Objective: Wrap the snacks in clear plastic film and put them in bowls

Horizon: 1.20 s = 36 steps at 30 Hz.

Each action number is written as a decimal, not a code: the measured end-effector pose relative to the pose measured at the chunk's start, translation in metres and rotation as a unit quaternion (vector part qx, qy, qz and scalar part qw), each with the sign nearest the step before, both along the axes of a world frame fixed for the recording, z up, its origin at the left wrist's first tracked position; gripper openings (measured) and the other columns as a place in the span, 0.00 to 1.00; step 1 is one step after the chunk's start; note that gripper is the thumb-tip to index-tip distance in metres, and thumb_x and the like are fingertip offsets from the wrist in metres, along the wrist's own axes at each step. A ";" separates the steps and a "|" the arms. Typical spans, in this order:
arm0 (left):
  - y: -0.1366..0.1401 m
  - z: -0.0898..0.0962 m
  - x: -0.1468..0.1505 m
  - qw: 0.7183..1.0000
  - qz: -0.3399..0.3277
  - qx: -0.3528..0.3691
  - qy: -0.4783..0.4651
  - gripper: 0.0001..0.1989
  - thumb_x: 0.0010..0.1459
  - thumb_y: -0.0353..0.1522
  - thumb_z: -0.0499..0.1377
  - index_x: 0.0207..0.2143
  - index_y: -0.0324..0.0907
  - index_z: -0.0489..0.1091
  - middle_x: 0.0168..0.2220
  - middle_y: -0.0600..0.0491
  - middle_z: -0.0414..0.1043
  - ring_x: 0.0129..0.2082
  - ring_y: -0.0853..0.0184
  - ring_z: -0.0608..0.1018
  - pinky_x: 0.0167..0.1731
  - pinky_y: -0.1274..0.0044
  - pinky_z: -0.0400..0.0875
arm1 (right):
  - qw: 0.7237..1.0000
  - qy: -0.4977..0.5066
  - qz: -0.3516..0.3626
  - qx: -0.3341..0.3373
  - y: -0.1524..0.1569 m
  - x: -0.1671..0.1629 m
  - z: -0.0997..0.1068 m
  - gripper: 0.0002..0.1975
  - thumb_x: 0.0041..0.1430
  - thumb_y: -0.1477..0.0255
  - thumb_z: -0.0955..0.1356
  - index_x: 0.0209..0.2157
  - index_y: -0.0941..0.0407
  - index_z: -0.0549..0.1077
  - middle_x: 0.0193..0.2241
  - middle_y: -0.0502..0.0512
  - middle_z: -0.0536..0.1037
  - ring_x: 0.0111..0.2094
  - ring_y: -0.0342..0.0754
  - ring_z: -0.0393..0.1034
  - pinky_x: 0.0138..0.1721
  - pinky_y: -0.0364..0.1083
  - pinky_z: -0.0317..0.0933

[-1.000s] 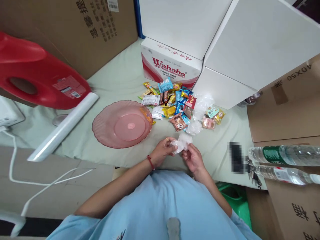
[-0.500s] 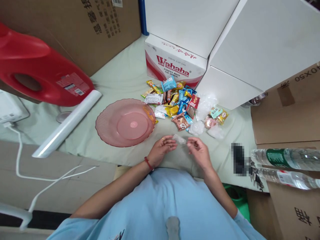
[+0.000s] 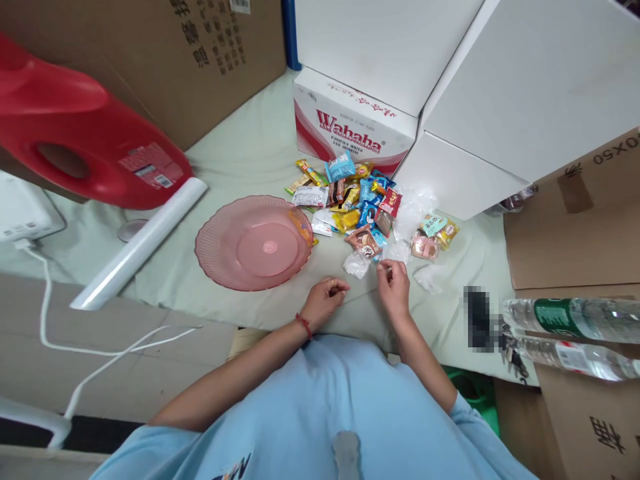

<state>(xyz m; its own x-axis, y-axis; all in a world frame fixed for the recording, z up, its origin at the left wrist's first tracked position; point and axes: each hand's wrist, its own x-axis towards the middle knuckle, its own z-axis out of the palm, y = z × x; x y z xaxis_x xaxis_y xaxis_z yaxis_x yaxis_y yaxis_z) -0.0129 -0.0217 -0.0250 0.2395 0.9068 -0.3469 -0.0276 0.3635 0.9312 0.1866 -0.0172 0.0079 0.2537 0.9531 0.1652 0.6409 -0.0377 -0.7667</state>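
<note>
My left hand [image 3: 327, 301], with a red bracelet at its wrist, hovers low over the cloth, its fingers loosely bent and nothing visible in them. My right hand [image 3: 394, 288] has bent fingers with the tips at the near edge of a clear plastic bag [image 3: 397, 251]; contact is hard to make out. A crumpled clear wrapper [image 3: 357, 265] lies between the hands and the pile, beside a brown snack packet [image 3: 365, 241]. Behind it is a heap of colourful snack packets [image 3: 350, 200]. A pink-wrapped snack [image 3: 425, 245] and a thin plastic piece [image 3: 427, 278] lie to the right.
A pink ribbed plate [image 3: 215, 257] stands left of the heap. Further left are a white roll [image 3: 140, 243] and a red jug [image 3: 145, 147]. A Wahaha carton [image 3: 350, 130] borders the back. Water bottles [image 3: 575, 317] and keys [image 3: 513, 353] are at the right.
The crumpled wrapper that was between my hands now lies on the cloth by the brown packet. My right hand has moved forward, toward the plastic bags. The view has shifted slightly.
</note>
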 end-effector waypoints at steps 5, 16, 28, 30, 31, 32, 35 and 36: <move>-0.004 0.004 -0.003 1.000 -0.008 0.016 0.010 0.07 0.50 0.33 0.64 0.32 0.41 0.77 0.28 0.56 0.72 0.27 0.71 0.74 0.30 0.77 0.70 | 0.997 -0.002 0.064 -0.050 0.033 -0.006 -0.013 0.12 0.61 0.63 0.66 0.39 0.55 0.76 0.36 0.57 0.78 0.34 0.50 0.69 0.39 0.48 0.64; 0.000 0.010 0.000 0.999 0.013 0.005 -0.052 0.23 0.51 0.50 0.69 0.37 0.40 0.74 0.36 0.51 0.75 0.36 0.65 0.76 0.30 0.77 0.73 | 0.837 0.491 0.105 -0.217 -0.021 -0.038 0.001 0.14 0.50 0.64 0.76 0.29 0.54 0.69 0.19 0.41 0.63 0.18 0.36 0.48 0.20 0.39 0.42; -0.004 0.017 -0.001 0.994 -0.030 0.012 -0.102 0.23 0.48 0.46 0.72 0.37 0.41 0.72 0.37 0.53 0.74 0.34 0.69 0.73 0.36 0.77 0.67 | 0.779 0.600 0.004 -0.180 -0.033 -0.004 -0.003 0.09 0.48 0.71 0.73 0.29 0.55 0.69 0.21 0.44 0.68 0.19 0.36 0.51 0.18 0.36 0.48; -0.004 0.016 0.002 0.995 -0.031 0.031 -0.095 0.26 0.44 0.42 0.74 0.42 0.42 0.72 0.43 0.50 0.74 0.38 0.68 0.75 0.39 0.76 0.69 | 0.768 0.612 0.012 -0.188 -0.033 -0.006 -0.001 0.08 0.47 0.72 0.73 0.28 0.55 0.70 0.21 0.45 0.69 0.19 0.36 0.52 0.18 0.37 0.49; -0.004 0.015 0.002 0.995 -0.025 0.032 -0.088 0.27 0.43 0.41 0.75 0.43 0.42 0.71 0.43 0.51 0.74 0.38 0.68 0.76 0.39 0.76 0.70 | 0.762 0.617 0.019 -0.195 -0.034 -0.007 0.001 0.08 0.46 0.72 0.73 0.28 0.55 0.70 0.22 0.46 0.70 0.19 0.36 0.52 0.18 0.37 0.49; -0.003 0.013 0.003 0.996 -0.018 0.027 -0.081 0.26 0.43 0.42 0.74 0.42 0.42 0.71 0.41 0.52 0.74 0.36 0.68 0.75 0.37 0.76 0.69 | 0.755 0.623 0.028 -0.205 -0.034 -0.007 0.003 0.08 0.46 0.72 0.73 0.28 0.55 0.70 0.22 0.46 0.70 0.19 0.36 0.52 0.18 0.37 0.49; 0.000 0.008 0.001 0.997 0.026 -0.014 -0.074 0.22 0.47 0.45 0.71 0.35 0.41 0.69 0.28 0.57 0.70 0.28 0.70 0.70 0.30 0.78 0.66 | 0.733 0.640 0.041 -0.225 -0.035 -0.006 0.006 0.09 0.45 0.71 0.73 0.28 0.55 0.70 0.21 0.45 0.69 0.18 0.36 0.52 0.18 0.37 0.47; 0.001 0.007 -0.001 0.995 0.047 -0.026 -0.079 0.21 0.48 0.46 0.70 0.33 0.42 0.68 0.26 0.59 0.68 0.27 0.71 0.69 0.28 0.78 0.65 | 0.733 0.641 0.036 -0.227 -0.035 -0.004 0.006 0.10 0.44 0.71 0.73 0.28 0.55 0.69 0.21 0.45 0.68 0.18 0.36 0.52 0.18 0.37 0.46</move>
